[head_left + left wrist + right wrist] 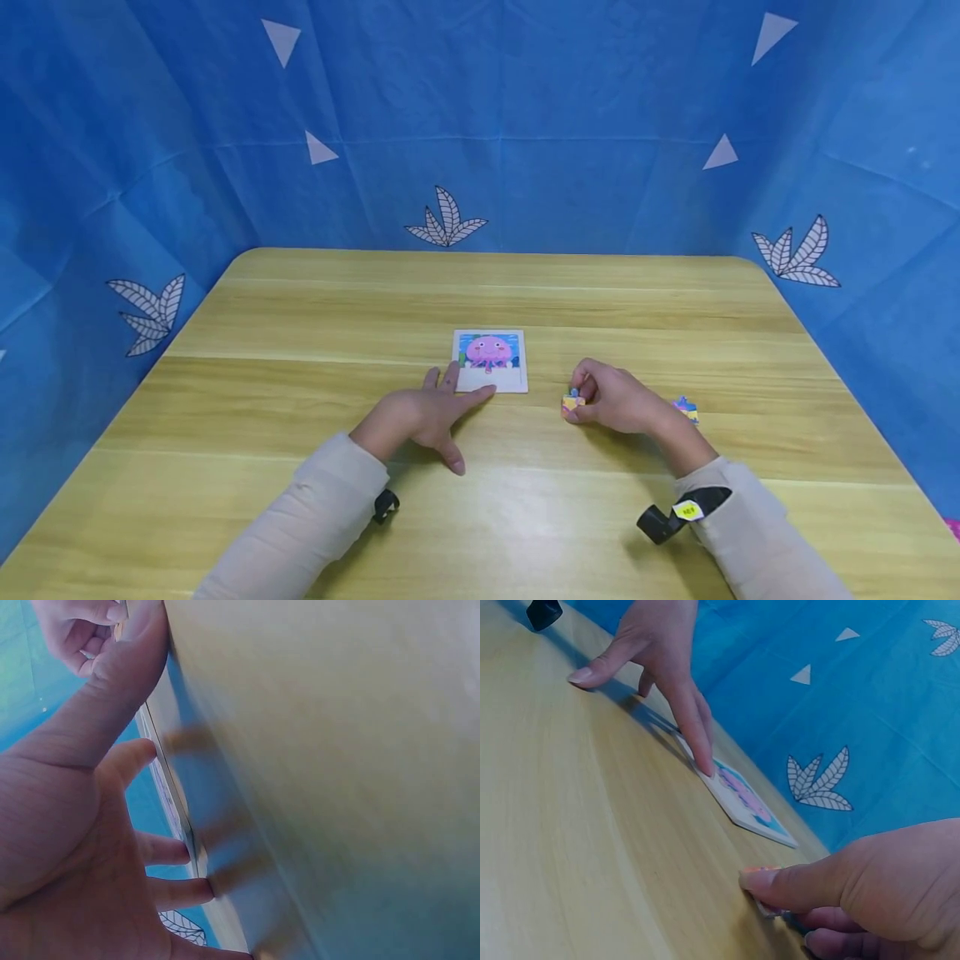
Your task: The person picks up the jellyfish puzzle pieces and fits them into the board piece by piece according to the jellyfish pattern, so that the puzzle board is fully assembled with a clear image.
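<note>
yellow piece [573,407] toward tabletop's [780,400] right edge, pinched by right hand [617,400]; left hand [429,415] spread against board [513,382]; likely pickup, calling for alignment.

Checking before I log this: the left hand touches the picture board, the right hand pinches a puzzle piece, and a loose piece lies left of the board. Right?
One slip: the loose piece lies to the right of the picture board, as the head view shows. The left hand does touch the board, and the right hand does pinch a puzzle piece.
</note>
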Tool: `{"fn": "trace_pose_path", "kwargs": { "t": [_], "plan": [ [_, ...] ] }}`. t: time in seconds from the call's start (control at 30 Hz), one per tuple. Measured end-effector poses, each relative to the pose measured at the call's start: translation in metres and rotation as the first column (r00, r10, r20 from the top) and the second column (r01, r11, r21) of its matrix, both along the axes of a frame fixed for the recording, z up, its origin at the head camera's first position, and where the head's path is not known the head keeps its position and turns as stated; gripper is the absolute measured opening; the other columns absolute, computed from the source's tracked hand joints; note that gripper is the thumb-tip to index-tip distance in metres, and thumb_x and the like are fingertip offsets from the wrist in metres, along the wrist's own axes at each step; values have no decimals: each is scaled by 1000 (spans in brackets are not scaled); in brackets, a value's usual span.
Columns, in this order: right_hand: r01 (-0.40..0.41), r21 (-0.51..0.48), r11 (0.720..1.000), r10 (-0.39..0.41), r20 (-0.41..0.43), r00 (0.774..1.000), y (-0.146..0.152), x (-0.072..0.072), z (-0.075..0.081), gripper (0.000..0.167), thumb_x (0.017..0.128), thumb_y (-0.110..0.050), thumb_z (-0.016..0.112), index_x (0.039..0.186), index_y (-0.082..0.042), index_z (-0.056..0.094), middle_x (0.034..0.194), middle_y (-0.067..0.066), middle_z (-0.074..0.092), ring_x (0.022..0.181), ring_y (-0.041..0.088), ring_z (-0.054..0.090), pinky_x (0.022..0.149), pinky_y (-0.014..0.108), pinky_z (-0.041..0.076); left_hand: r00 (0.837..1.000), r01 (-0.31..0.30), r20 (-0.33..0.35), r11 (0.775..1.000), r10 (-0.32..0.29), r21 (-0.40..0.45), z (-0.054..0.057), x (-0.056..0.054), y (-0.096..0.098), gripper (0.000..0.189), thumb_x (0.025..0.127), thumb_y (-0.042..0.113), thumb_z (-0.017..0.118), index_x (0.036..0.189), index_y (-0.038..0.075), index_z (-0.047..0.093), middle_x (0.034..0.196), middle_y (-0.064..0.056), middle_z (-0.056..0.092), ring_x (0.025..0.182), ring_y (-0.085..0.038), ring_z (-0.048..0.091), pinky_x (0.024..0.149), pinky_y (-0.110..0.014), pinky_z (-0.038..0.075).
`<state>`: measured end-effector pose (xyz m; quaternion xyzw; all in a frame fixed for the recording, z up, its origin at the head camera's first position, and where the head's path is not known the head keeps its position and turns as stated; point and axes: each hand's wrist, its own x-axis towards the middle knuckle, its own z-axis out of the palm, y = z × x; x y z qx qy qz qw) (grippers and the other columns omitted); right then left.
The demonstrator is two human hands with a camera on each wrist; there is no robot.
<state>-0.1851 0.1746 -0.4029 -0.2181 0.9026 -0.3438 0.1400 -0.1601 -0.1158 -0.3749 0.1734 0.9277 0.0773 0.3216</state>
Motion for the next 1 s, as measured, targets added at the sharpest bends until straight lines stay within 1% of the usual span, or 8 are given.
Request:
{"fn": "trace_pose_path", "kwargs": {
  "t": [0.17, 0.27, 0.43, 0.6, 0.8, 0.9, 1.0],
  "plan": [
    [5, -7, 1000, -5, -51, 999, -4, -1, -3, 23, 90, -8, 72, 103, -5, 54, 78, 2, 54, 66, 16, 48, 63, 32, 41, 1000, -1, 0, 1000, 1, -2, 0, 0, 0, 112, 71, 44, 87, 158, 42, 16, 163, -17, -10, 147, -40, -5, 106, -64, 26],
    [21, -23, 1000, -22, -68, 997, -8, -2, -3, 18, 91, -6, 69, 104, -4, 56, 76, 2, 53, 64, 15, 47, 60, 31, 40, 1000, 2, -2, 1000, -2, -1, -1, 0, 0, 112, 71, 45, 87, 158, 42, 16, 163, -17, -10, 147, -40, -5, 107, -64, 26],
    [62, -49, 997, -66, -103, 993, -17, -6, -3, 19, 89, -7, 73, 102, -2, 59, 78, 2, 59, 67, 15, 53, 62, 31, 45, 1000, 11, -8, 1000, -11, -4, -1, 0, 0, 112, 70, 46, 86, 158, 42, 16, 163, -17, -9, 147, -40, -4, 107, -64, 26],
    [86, -88, 992, -97, -125, 987, -28, -11, -3, 15, 90, -8, 73, 98, -1, 63, 81, 3, 62, 71, 16, 58, 67, 33, 49, 1000, 13, -10, 1000, -13, -13, -2, -1, -1, 112, 71, 46, 86, 158, 42, 16, 163, -18, -8, 147, -41, -3, 107, -64, 26],
    [64, -108, 992, -76, -115, 990, -35, -14, -3, 10, 92, -2, 66, 101, 1, 65, 84, 4, 64, 74, 16, 59, 69, 33, 50, 1000, 22, -9, 1000, -22, -12, -3, -1, -1, 112, 71, 48, 85, 158, 42, 15, 163, -18, -10, 147, -41, -4, 107, -63, 26],
    [45, -119, 992, -60, -128, 990, -38, -16, -2, 11, 93, -1, 64, 104, 2, 65, 84, 4, 65, 75, 16, 59, 69, 33, 49, 1000, 23, -9, 1000, -23, -14, -3, -1, -1, 111, 71, 48, 85, 158, 42, 15, 163, -18, -10, 147, -41, -4, 107, -63, 26],
    [30, -146, 989, -50, -130, 990, -42, -18, -1, 13, 93, -1, 64, 105, 3, 66, 84, 4, 66, 73, 16, 59, 66, 33, 49, 1000, 22, -11, 1000, -22, -20, -2, -1, -1, 111, 71, 49, 85, 158, 43, 15, 163, -18, -10, 147, -41, -3, 106, -64, 26]
  ]
}}
